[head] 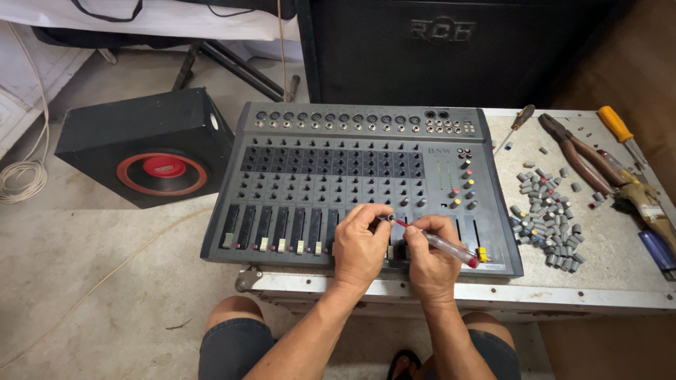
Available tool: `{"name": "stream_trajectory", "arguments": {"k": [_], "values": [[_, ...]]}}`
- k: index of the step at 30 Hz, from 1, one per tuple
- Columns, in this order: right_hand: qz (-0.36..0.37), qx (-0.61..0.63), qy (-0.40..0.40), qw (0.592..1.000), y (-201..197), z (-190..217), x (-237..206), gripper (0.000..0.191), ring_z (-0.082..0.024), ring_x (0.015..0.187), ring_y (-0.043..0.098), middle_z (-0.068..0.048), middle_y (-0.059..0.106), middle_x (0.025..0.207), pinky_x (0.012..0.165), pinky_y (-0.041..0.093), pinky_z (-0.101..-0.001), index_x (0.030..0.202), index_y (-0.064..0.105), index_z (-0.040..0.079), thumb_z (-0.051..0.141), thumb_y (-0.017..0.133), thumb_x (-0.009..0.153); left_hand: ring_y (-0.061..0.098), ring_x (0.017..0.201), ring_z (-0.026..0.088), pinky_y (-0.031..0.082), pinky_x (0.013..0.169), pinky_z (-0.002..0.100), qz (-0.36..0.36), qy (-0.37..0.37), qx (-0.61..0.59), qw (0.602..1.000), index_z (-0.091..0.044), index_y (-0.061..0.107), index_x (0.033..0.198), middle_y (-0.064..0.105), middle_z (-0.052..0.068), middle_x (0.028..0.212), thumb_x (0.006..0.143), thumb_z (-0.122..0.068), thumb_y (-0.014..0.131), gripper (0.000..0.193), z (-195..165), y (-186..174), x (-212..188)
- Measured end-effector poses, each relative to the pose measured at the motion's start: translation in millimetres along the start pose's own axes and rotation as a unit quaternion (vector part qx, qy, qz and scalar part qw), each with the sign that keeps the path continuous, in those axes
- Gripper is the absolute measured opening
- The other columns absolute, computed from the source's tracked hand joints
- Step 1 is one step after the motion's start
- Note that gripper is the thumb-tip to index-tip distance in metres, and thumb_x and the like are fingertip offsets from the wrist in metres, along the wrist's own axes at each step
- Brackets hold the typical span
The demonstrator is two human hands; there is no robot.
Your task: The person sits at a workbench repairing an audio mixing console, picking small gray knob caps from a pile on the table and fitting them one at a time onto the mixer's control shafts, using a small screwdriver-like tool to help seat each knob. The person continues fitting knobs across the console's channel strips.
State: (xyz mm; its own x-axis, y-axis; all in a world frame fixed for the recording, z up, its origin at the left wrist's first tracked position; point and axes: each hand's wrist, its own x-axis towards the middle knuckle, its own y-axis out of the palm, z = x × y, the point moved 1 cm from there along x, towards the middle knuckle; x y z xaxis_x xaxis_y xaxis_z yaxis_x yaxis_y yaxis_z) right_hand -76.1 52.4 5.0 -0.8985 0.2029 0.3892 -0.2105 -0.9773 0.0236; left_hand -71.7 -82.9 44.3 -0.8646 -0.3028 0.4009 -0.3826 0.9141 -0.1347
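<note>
Head view, places given from the mixing desk [352, 176]:

- Mixing desk: grey, many-channelled, lay flat on a worn white bench [620, 281], front edge toward the person; most knob posts stood bare.
- Left hand [360, 246]: rested on the desk's front row of sliders, thumb and forefinger pinched at the tool's tip, seemingly to steady it; what lay under the tip could not be made out.
- Right hand [431, 262]: just right of the left, closed around a small screwdriver [438, 243] with a clear, red-capped handle, held like a pen and slanted down toward the sliders for fine work.
- Heap of grey knobs [548, 224]: on the bench just right of the desk, gathered in one loose pile within reach.
- Pliers [579, 156], yellow-handled screwdriver [620, 130], dark-handled screwdriver [517, 123]: right of the desk, beyond the pile.
- Black speaker box [144, 148], red ring on its face: on the floor left of the desk.
- Large black cabinet [436, 49]: behind the desk
</note>
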Motion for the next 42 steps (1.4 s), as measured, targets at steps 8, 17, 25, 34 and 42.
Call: {"name": "stream_trajectory", "arguments": {"k": [8, 17, 25, 34, 42], "values": [[0.007, -0.018, -0.022, 1.0, 2.9, 4.0, 1.0, 0.011, -0.005, 0.071, 0.053, 0.0, 0.063, 0.084, 0.063, 0.045, -0.022, 0.098, 0.061, 0.002, 0.005, 0.07, 0.093, 0.069, 0.07, 0.018, 0.055, 0.064, 0.031, 0.008, -0.004, 0.003, 1.0, -0.007, 0.073, 0.095, 0.071, 0.006, 0.087, 0.083, -0.006, 0.073, 0.012, -2.2, -0.9, 0.5], [-0.007, -0.033, 0.001, 0.999, 0.3, 3.9, -1.7, 0.009, -0.005, 0.07, 0.055, 0.0, 0.064, 0.082, 0.062, 0.046, -0.0224, 0.096, 0.062, 0.002, 0.006, 0.069, 0.092, 0.069, 0.07, 0.02, 0.054, 0.064, 0.032, -0.005, -0.006, 0.021, 1.0, -0.006, 0.073, 0.094, 0.071, 0.007, 0.085, 0.083, -0.006, 0.075, 0.012, 3.4, 1.5, -2.4], [-0.025, 0.049, 0.016, 0.998, -6.2, -0.6, -1.3, 0.007, -0.009, 0.071, 0.054, -0.003, 0.062, 0.083, 0.065, 0.047, -0.0239, 0.098, 0.056, 0.004, 0.006, 0.063, 0.096, 0.069, 0.071, 0.02, 0.055, 0.065, 0.032, -0.005, -0.004, 0.016, 1.0, -0.006, 0.074, 0.097, 0.071, 0.007, 0.088, 0.083, -0.007, 0.076, 0.015, 4.6, 3.9, -3.6], [-0.03, 0.086, 0.025, 0.996, -6.8, -0.6, 0.8, 0.009, -0.009, 0.072, 0.054, -0.004, 0.059, 0.084, 0.065, 0.047, -0.0245, 0.098, 0.055, 0.004, 0.005, 0.063, 0.096, 0.071, 0.075, 0.021, 0.056, 0.068, 0.031, -0.003, -0.004, 0.023, 1.0, -0.007, 0.076, 0.102, 0.071, 0.008, 0.09, 0.085, -0.009, 0.075, 0.017, 1.6, 4.0, -3.0], [-0.038, 0.094, 0.021, 0.995, -6.4, -0.5, -0.9, 0.009, -0.009, 0.072, 0.054, -0.004, 0.06, 0.086, 0.067, 0.047, -0.0247, 0.098, 0.055, 0.004, 0.005, 0.064, 0.096, 0.071, 0.082, 0.025, 0.057, 0.073, 0.035, -0.008, 0.018, 0.031, 0.999, -0.008, 0.076, 0.103, 0.074, 0.009, 0.092, 0.085, -0.011, 0.075, 0.018, 3.3, 4.5, -3.9]]}}
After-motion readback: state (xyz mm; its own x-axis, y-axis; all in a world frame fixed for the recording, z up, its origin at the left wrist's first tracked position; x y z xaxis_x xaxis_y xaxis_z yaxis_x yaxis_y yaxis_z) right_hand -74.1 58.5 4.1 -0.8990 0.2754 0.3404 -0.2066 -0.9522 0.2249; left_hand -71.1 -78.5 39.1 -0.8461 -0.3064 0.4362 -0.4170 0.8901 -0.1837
